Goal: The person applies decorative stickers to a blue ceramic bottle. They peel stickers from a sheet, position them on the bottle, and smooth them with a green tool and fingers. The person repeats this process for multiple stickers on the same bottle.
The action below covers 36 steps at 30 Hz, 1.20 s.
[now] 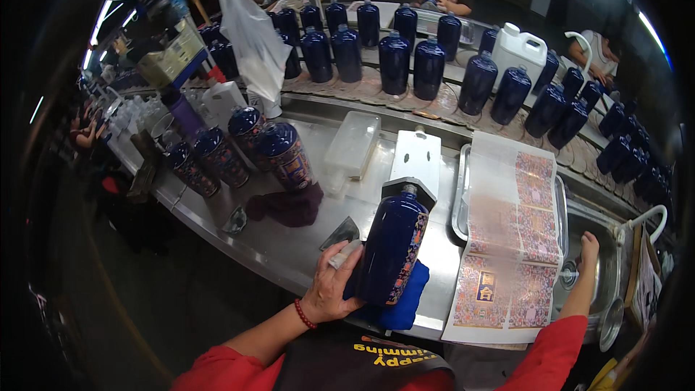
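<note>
A dark blue glazed bottle [389,242] lies tilted, its neck on a white notched stand [414,159] and its base end by a blue cloth [407,297]. A patterned band of decal runs down its right side. My left hand [333,286], with a wrapped finger and a red bead bracelet, is closed against the bottle's lower left side. Out to the right, my right hand [589,247] is over the metal sink [601,275]; its fingers are too foreshortened to read. Between them lies a printed decal sheet [507,246] on a tray [461,195].
Several decorated bottles [286,156] stand at left beside a dark purple cloth [289,206]. A clear plastic box [353,145] sits behind. Plain blue bottles [430,69] line the slatted conveyor, with a white jug [519,54]. A curved white tap [648,216] rises by the sink. Other people sit beyond.
</note>
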### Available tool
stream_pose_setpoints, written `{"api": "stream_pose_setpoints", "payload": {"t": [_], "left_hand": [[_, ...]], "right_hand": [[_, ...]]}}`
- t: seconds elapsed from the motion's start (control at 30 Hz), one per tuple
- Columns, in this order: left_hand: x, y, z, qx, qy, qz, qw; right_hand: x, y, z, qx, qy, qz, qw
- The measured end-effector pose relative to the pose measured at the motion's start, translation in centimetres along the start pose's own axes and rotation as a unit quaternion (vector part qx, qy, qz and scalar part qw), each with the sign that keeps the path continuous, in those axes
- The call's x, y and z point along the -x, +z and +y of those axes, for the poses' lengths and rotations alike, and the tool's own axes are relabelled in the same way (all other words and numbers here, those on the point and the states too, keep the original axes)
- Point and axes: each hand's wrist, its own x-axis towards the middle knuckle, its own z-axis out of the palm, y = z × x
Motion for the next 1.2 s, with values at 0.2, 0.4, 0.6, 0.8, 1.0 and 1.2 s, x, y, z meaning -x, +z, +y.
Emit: {"api": "stream_pose_setpoints", "payload": {"t": [0.2, 0.4, 0.6, 0.8, 1.0, 1.2], "left_hand": [[-1.0, -2.8, 4.6, -0.006, 0.077, 0.123, 0.989], [-3.4, 0.7, 12.8, 0.177, 0.241, 0.015, 0.954], [-4.0, 14.5, 20.0, 0.338, 0.245, -0.259, 0.871], [0.1, 18.7, 25.2, 0.695, 0.031, -0.423, 0.58], [2.2, 16.5, 23.8, 0.745, -0.114, -0.362, 0.549], [3.6, 14.2, 22.8, 0.52, 0.22, -0.273, 0.779]], "right_hand": [[0.3, -5.5, 2.7, -0.25, 0.109, 0.07, 0.96], [0.6, -5.4, -0.7, -0.471, 0.143, 0.051, 0.869], [2.5, -3.4, -7.4, -0.624, 0.146, 0.0, 0.768], [7.3, 1.1, -14.6, -0.682, 0.099, -0.033, 0.724], [12.8, 4.7, -18.4, -0.738, 0.061, -0.038, 0.671], [18.3, 6.7, -20.9, -0.748, 0.086, -0.125, 0.646]]}}
